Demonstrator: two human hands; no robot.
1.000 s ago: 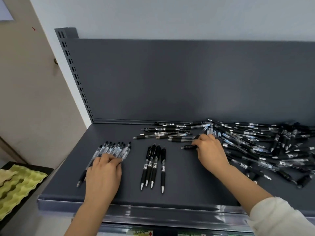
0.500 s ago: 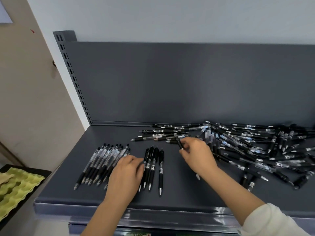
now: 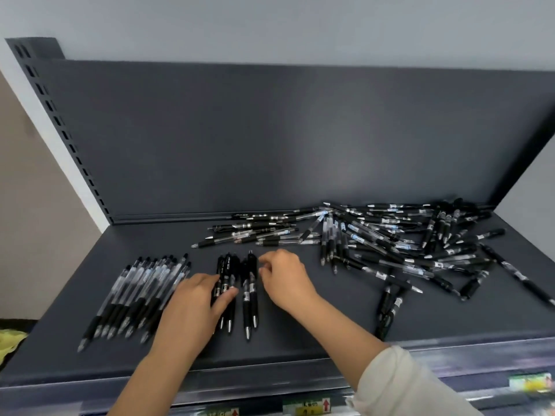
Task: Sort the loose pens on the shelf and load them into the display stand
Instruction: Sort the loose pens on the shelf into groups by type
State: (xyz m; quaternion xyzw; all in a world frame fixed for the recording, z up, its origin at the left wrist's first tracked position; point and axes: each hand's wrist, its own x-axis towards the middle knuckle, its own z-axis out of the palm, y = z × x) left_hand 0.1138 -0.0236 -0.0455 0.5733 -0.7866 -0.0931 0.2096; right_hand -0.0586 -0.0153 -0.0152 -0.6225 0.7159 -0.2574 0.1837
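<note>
Front edge: price strip (image 3: pixel 306 407) w/ blurred labels; white sleeve (image 3: pixel 399 385) on R arm.
L hand (image 3: pixel 195 307): fingers fairly straight, laid on left side of the black pens (image 3: pixel 249 292), thumb across the barrels; holds nothing.
R hand (image 3: pixel 285 280): just right of same group, fingers curled by upper end of the rightmost pen; pinch or mere touch, can't tell.
Sorted rows: black pens mid-way along the shelf (image 3: pixel 270 349), clear-barrel pens (image 3: pixel 144 292) just left; both w/ long axis near-to-far, tips toward front edge.
Loose pile (image 3: pixel 390 238): far right of shelf, pens lying every way, many crosswise.
Key relation: pile lies right of & beyond R hand, well apart from L hand; R is nearer, and a crosswise pen prob. needs turning to match the rows.
Display stand: not in view.
Backdrop: grey back panel (image 3: pixel 270 139).
</note>
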